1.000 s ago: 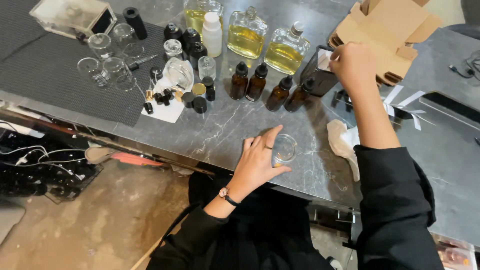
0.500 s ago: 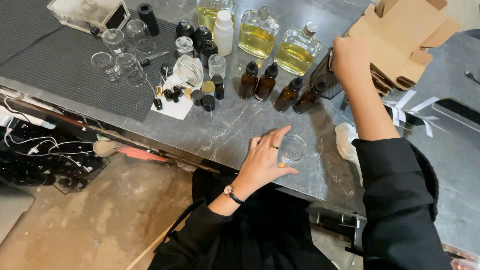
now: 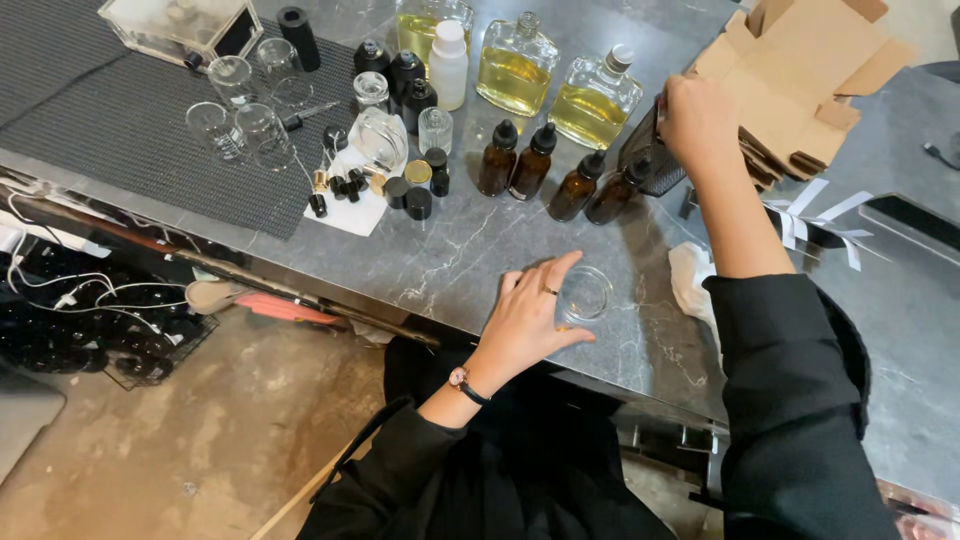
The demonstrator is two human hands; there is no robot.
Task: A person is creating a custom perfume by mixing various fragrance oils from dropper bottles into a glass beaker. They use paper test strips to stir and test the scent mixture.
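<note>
My left hand (image 3: 525, 320) is curled around a small clear glass beaker (image 3: 585, 293) that stands on the grey marble table (image 3: 460, 250) near its front edge. My right hand (image 3: 697, 118) reaches to the back of the table and grips a dark object (image 3: 648, 155) beside a row of brown dropper bottles (image 3: 560, 175). What exactly the dark object is I cannot make out.
Three clear flasks of yellow liquid (image 3: 515, 70) and a white bottle (image 3: 449, 62) stand at the back. Empty glass beakers (image 3: 240, 115) sit on a black ribbed mat (image 3: 120, 140). Small black caps lie on white paper (image 3: 350, 205). Folded cardboard boxes (image 3: 800, 80) lie at the right.
Both hands have stayed where they were, the left on the beaker and the right at the dark object; only the camera has shifted slightly.
</note>
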